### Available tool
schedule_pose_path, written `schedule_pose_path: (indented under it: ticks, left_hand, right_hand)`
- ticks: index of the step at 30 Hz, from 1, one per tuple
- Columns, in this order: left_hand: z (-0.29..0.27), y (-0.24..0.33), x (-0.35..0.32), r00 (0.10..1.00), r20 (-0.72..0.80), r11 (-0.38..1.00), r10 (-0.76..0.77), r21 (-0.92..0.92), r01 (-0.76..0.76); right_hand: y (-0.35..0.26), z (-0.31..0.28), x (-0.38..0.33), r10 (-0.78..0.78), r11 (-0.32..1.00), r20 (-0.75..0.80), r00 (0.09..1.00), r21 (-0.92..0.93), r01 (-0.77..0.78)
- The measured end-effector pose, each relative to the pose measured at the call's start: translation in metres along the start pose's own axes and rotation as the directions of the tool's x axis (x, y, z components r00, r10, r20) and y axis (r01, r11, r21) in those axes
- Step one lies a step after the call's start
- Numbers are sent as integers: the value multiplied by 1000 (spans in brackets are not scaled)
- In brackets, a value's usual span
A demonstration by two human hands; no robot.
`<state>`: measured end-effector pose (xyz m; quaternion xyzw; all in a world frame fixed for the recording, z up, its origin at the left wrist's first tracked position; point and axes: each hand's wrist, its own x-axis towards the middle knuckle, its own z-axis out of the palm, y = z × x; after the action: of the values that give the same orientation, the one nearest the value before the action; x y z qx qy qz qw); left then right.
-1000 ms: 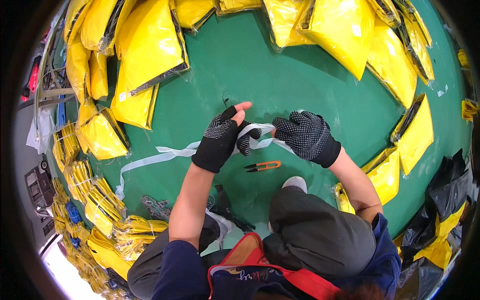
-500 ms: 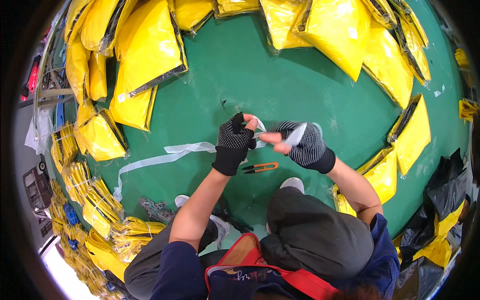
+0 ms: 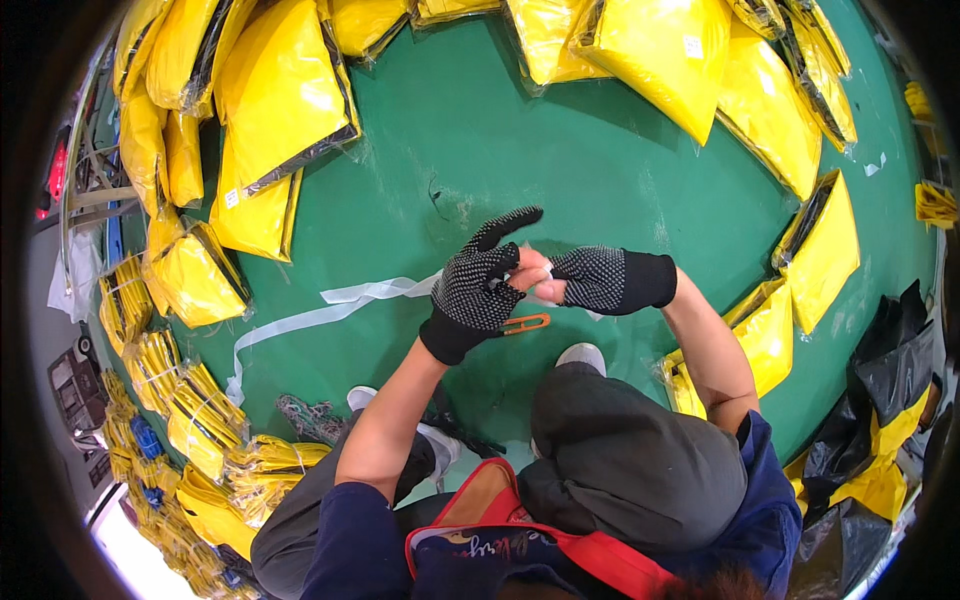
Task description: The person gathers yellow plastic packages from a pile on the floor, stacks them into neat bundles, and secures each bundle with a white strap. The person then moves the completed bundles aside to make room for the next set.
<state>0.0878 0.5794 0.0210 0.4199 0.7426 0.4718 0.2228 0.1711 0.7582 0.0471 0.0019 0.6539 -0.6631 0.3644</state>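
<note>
Both my hands wear black gloves with pale dots, bare at some fingertips. They meet above the green floor. My left hand (image 3: 474, 288) is closed, its bare fingertips pinching a translucent white plastic strip (image 3: 385, 289), while one gloved finger sticks out. Close against it, my right hand (image 3: 600, 281) pinches the same strip at a small white bit between the fingertips. The strip's long tail lies on the floor to the left. Orange-handled thread snips (image 3: 528, 324) lie just below my hands, their blades hidden by the left hand.
Yellow folded packages in clear plastic (image 3: 280, 95) ring the floor (image 3: 420, 130) on the far side. Bundled yellow pieces (image 3: 205, 415) are stacked at left. Black and yellow sheets (image 3: 850, 450) lie at right. Tangled netting (image 3: 312, 418) is beside my foot.
My right hand has turned and come in against the left fingertips. The strip's loop there has drawn down to a small bit. My left hand now covers the snips' blades.
</note>
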Motion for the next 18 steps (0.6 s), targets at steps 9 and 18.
schedule_pose_path:
  ticks: [9,18]
  left_hand:
    - [2,12,-7,921,33,772,-389,-534,345]
    - [5,17,-13,977,-173,991,-124,36,132]
  right_hand:
    - [42,2,8,-63,990,-224,973,109,89]
    - [35,-2,7,-46,907,-409,911,366,210]
